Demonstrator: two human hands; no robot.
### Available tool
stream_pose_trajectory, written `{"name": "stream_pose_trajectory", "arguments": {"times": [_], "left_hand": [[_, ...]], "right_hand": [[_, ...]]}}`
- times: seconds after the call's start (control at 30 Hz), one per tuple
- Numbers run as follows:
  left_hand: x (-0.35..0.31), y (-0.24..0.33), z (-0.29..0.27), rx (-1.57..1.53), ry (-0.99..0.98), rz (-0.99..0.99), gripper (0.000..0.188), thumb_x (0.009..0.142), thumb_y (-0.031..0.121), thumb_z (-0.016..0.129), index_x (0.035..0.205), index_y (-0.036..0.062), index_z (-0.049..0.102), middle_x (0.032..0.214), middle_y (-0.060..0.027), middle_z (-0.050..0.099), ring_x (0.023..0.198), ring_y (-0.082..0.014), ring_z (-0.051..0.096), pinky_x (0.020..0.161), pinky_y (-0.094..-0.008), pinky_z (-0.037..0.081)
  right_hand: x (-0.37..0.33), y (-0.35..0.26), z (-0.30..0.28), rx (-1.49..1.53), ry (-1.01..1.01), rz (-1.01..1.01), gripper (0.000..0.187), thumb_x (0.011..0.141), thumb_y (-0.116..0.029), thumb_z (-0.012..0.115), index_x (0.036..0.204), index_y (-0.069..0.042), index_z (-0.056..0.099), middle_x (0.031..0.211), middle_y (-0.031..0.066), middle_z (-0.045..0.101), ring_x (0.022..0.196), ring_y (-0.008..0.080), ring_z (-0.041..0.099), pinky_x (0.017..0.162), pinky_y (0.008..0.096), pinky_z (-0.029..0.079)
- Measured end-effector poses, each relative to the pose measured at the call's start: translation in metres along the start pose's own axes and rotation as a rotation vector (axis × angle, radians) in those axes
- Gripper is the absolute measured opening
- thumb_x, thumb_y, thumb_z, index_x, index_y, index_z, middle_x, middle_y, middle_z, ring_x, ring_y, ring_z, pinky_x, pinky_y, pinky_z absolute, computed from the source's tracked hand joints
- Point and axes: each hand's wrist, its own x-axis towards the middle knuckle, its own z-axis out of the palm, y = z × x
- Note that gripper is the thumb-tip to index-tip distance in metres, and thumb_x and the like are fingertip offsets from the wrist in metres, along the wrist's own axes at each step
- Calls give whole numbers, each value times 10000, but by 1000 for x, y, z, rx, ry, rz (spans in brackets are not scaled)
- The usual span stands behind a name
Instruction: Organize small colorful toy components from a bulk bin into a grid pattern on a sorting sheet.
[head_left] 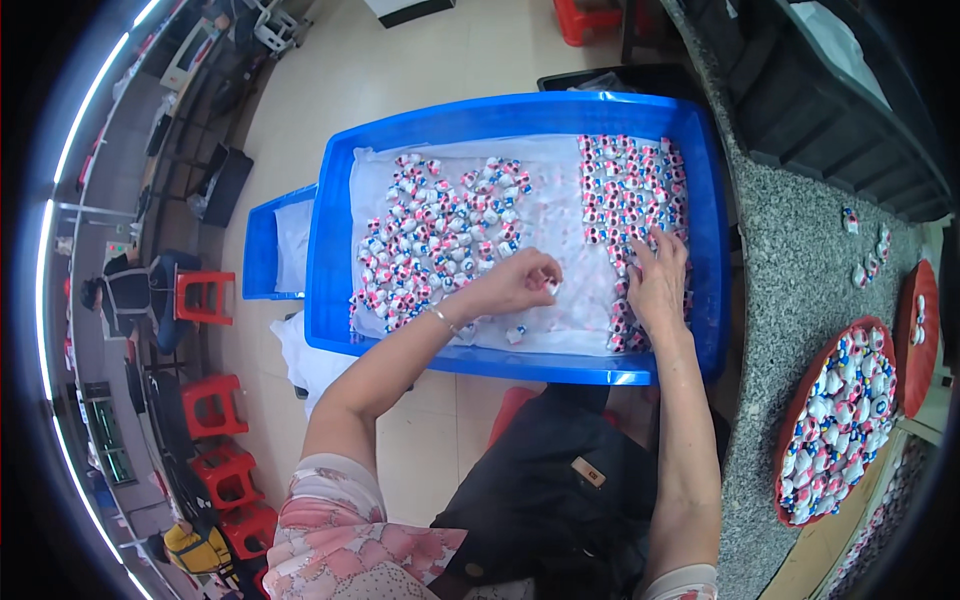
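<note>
A blue plastic tray [520, 372] lined with a white sheet lies before me. Loose small white, pink and blue figurines [430, 225] are heaped in its left part. On its right side, similar figurines [625, 190] stand packed in neat rows. My left hand [512, 284] is over the middle of the sheet, thumb and fingers pinched on one small figurine [551, 286]. My right hand [660, 285] reaches over the lower part of the rows with its fingers apart, the fingertips at the figurines there. One loose figurine [515, 334] lies near the tray's near wall.
A speckled stone counter [770, 300] runs along the right, bearing a red basket [790, 470] full of figurines, several loose ones and black crates [830, 110]. A smaller blue tray [262, 250] is at left. Beyond are red stools [205, 298] and a seated person [140, 290].
</note>
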Motion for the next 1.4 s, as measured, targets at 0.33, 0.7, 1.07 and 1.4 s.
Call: {"name": "stream_pose_trajectory", "arguments": {"times": [0.33,0.7,1.07,1.4], "left_hand": [[55,-11,40,214,330,201,279,734,60,720,961,51,558,949,-127,534,873,-300,573,753,-382,487],[67,-17,28,312,313,307,321,718,57,751,992,44,584,1046,-160,554,1008,-363,557,859,-427,477],[-55,-6,11,517,-252,-120,285,819,300,680,944,59,594,796,-131,627,766,-345,631,660,-452,495],[-1,21,11,-73,-21,-190,219,866,174,639,1048,56,666,928,-150,653,787,-265,660,762,-365,518]], "right_hand": [[-6,0,5,41,-16,38,398,766,-6,699,1160,-34,651,1342,196,479,1280,393,385,1084,461,362],[1,-18,20,-107,-156,-209,402,733,37,609,1078,-135,726,1223,135,572,1198,357,456,1041,480,369],[-8,-6,0,-2,-19,-88,414,730,87,629,1105,-73,697,1226,161,556,1179,373,463,1003,440,425],[-18,0,-4,43,-33,-25,402,729,85,631,1107,-42,682,1222,167,540,1191,371,446,1015,445,412]]}}
